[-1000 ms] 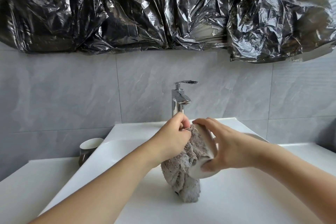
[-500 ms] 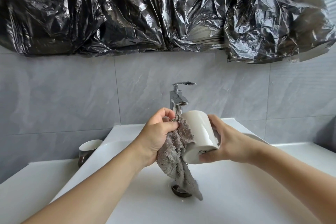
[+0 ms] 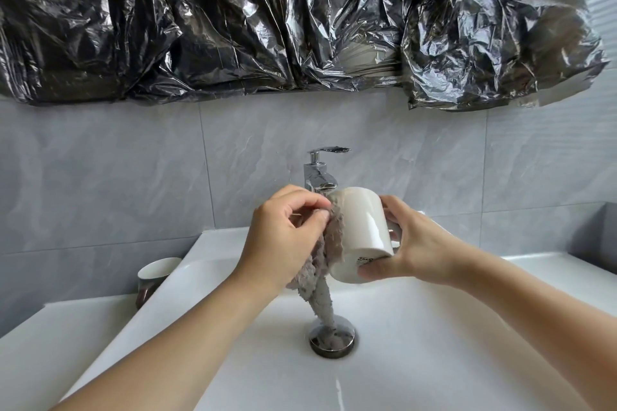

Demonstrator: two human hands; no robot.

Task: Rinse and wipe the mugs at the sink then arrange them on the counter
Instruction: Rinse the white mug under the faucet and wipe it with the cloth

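Now that the cloth has slid off it, the mug, held by the right hand, looks mostly wiped; the left hand pinches the cloth.

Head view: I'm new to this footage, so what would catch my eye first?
The crinkled black plastic sheeting across the wall above the sink. Below it, over the basin, the right hand holds a white mug tilted in front of the faucet, while the left hand presses a grey cloth against it.
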